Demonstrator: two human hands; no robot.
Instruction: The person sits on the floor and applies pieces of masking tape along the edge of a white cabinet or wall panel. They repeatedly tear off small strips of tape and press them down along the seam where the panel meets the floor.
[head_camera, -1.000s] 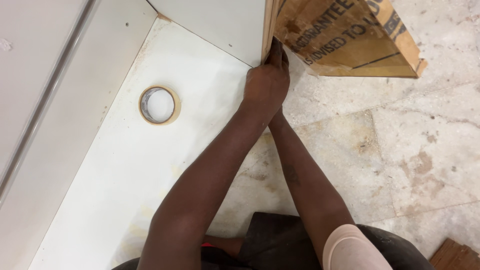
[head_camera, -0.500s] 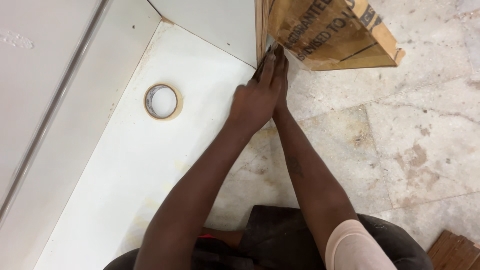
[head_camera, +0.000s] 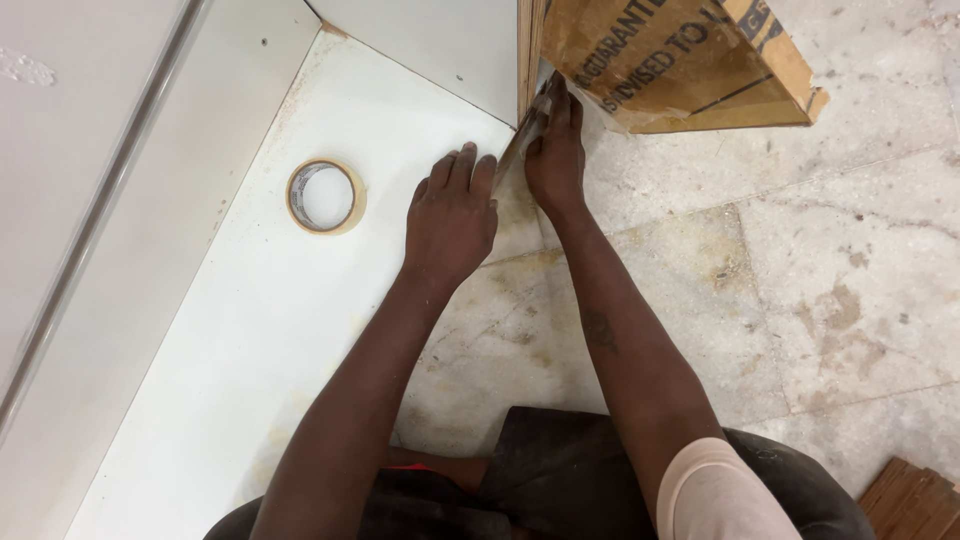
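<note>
Below, white board (head_camera: 230, 330), marble floor (head_camera: 800, 290), tape roll (head_camera: 326, 195)

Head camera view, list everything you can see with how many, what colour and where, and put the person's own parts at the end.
white board: one, white, flat on the floor at left, under the left hand
tape roll: one, tan with a hollow centre, lying on the white board
tape strip: one, clear, running along the board's edge by the right hand
plywood panel: one, brown with black print, standing at top right
stone floor: one, beige and mottled, right half
wood planks: a few, reddish brown, bottom right corner
left hand: one, flat on the board
right hand: one, fingers on the tape strip
</note>
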